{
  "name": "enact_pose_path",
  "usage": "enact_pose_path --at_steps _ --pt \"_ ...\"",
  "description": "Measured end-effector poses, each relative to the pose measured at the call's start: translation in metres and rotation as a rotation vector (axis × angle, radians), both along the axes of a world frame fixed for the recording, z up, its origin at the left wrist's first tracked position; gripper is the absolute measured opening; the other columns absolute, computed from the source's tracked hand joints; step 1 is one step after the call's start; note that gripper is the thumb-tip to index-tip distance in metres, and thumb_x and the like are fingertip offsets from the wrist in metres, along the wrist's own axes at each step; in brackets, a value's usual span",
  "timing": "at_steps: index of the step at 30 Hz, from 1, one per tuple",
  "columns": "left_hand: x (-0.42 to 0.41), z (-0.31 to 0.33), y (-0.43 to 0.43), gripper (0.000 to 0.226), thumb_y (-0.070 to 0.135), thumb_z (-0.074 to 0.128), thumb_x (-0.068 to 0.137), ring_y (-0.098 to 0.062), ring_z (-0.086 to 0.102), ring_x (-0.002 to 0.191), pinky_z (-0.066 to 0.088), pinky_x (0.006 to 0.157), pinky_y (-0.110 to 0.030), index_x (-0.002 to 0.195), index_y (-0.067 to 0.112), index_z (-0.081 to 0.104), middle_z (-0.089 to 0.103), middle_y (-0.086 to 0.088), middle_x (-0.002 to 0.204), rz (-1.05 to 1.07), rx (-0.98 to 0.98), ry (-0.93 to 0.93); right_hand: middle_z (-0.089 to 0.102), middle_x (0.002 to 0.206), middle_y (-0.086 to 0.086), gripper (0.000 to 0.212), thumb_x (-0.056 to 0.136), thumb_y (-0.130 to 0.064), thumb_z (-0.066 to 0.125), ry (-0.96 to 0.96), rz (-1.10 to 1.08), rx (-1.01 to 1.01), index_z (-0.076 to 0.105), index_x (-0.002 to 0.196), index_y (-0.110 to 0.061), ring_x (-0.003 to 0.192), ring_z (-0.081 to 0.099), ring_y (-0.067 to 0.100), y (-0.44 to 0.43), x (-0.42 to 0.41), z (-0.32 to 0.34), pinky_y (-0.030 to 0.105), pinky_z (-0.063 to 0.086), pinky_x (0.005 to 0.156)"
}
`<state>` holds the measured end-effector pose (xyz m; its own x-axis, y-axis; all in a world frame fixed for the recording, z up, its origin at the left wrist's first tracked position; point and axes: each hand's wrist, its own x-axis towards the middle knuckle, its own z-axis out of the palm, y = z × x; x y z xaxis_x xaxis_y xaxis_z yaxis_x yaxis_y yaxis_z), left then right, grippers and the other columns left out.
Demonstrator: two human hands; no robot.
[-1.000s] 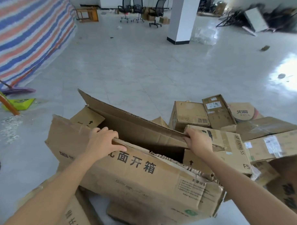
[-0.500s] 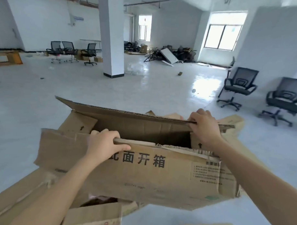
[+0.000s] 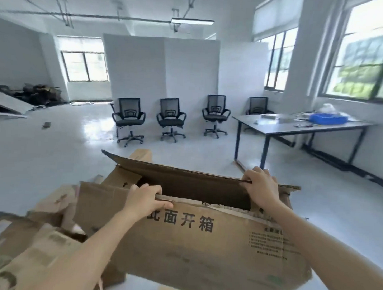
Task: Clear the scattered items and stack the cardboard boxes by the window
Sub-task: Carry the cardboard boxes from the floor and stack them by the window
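The cardboard box (image 3: 204, 253) is big and brown, and the person holds it up in front of them with both hands. Its top is open. Black letters run along its near side. The shiny floor (image 3: 55, 153) shows under its bottom edge.

Low on the left, more brown boxes (image 3: 30, 243) lie in a blurry heap just beside the big box. The left hand (image 3: 144, 200) grips the near top edge of the big box. Its fingers (image 3: 149, 187) curl over the edge and the thumb presses on the outside. Further right, the right hand (image 3: 261, 188) holds the far flap, with its fingers (image 3: 257, 172) curled tight round the flap's edge.

Behind the box, four black chairs (image 3: 170, 120) stand in a row by a white wall. To the right of them is a grey tabletop (image 3: 295, 129) with a blue tray (image 3: 327, 118) on it. On the far right, a big window (image 3: 362, 64) lets in bright light above the tabletop.
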<state>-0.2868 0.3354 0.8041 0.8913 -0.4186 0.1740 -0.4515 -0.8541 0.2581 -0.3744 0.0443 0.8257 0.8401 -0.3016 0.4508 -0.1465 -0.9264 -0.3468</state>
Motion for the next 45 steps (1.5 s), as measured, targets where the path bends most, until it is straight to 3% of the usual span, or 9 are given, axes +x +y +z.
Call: enact_pose_path --at_steps 5,9,15,20,26,34,37,45 --pt "0.005 -0.021 -0.128 0.037 0.066 0.052 0.080 -0.011 0.049 0.078 0.030 0.084 -0.032 0.067 0.034 0.038 0.053 0.012 0.076 -0.344 0.029 0.013 0.050 0.098 -0.004 0.013 0.092 -0.023 0.053 0.029 -0.352 -0.053 0.063 0.096 -0.016 0.104 0.046 0.021 -0.077 -0.077 -0.005 0.036 0.030 0.090" --pt "0.000 -0.042 -0.206 0.038 0.069 0.052 0.077 -0.014 0.055 0.083 0.032 0.083 -0.032 0.072 0.032 0.047 0.062 0.007 0.082 -0.562 0.010 0.067 0.056 0.105 0.001 0.016 0.093 -0.024 0.053 0.051 -0.615 -0.073 0.065 0.099 -0.015 0.106 0.043 0.023 -0.104 -0.136 -0.005 0.035 0.027 0.088" --pt "-0.041 -0.055 -0.285 0.042 0.065 0.052 0.080 -0.014 0.053 0.086 0.032 0.084 -0.031 0.084 0.023 0.056 0.062 0.005 0.085 -0.814 0.020 0.054 0.057 0.103 0.003 0.020 0.092 -0.025 0.055 0.101 -0.924 -0.103 0.067 0.102 -0.013 0.104 0.045 0.025 -0.111 -0.210 -0.006 0.035 0.029 0.087" --pt "-0.087 -0.081 -0.331 0.046 0.068 0.055 0.077 -0.014 0.055 0.081 0.033 0.082 -0.031 0.078 0.022 0.058 0.065 0.005 0.080 -0.960 0.074 0.135 0.057 0.099 0.004 0.019 0.090 -0.026 0.056 0.185 -1.111 -0.076 0.068 0.098 -0.013 0.103 0.046 0.026 -0.112 -0.267 -0.024 0.035 0.030 0.083" --pt "-0.127 -0.104 -0.403 0.046 0.066 0.060 0.073 -0.017 0.055 0.083 0.029 0.082 -0.029 0.070 0.021 0.051 0.064 0.003 0.078 -1.078 0.089 0.273 0.057 0.098 0.001 0.019 0.090 -0.028 0.056 0.281 -1.229 -0.009 0.068 0.096 -0.015 0.101 0.047 0.022 -0.169 -0.314 -0.054 0.032 0.030 0.081" --pt "-0.162 -0.115 -0.539 0.046 0.064 0.060 0.075 -0.014 0.050 0.070 0.027 0.078 -0.031 0.067 0.022 0.044 0.053 0.009 0.067 -1.082 0.227 0.311 0.059 0.102 0.001 0.018 0.091 -0.027 0.055 0.355 -1.237 0.110 0.067 0.096 -0.015 0.101 0.048 0.019 -0.304 -0.351 -0.094 0.032 0.033 0.086" --pt "-0.162 -0.116 -0.582 0.045 0.063 0.059 0.077 -0.008 0.045 0.064 0.028 0.078 -0.030 0.064 0.024 0.041 0.051 0.010 0.066 -1.066 0.249 0.314 0.059 0.102 0.000 0.016 0.091 -0.026 0.055 0.361 -1.210 0.149 0.066 0.093 -0.015 0.102 0.048 0.020 -0.359 -0.349 -0.102 0.033 0.033 0.087" --pt "-0.113 -0.139 -0.687 0.042 0.063 0.059 0.077 -0.010 0.053 0.074 0.031 0.080 -0.029 0.066 0.025 0.044 0.057 0.010 0.070 -0.969 0.244 0.336 0.058 0.105 0.000 0.015 0.093 -0.021 0.051 0.358 -1.102 0.147 0.064 0.096 -0.015 0.103 0.046 0.020 -0.500 -0.287 -0.119 0.031 0.029 0.083"
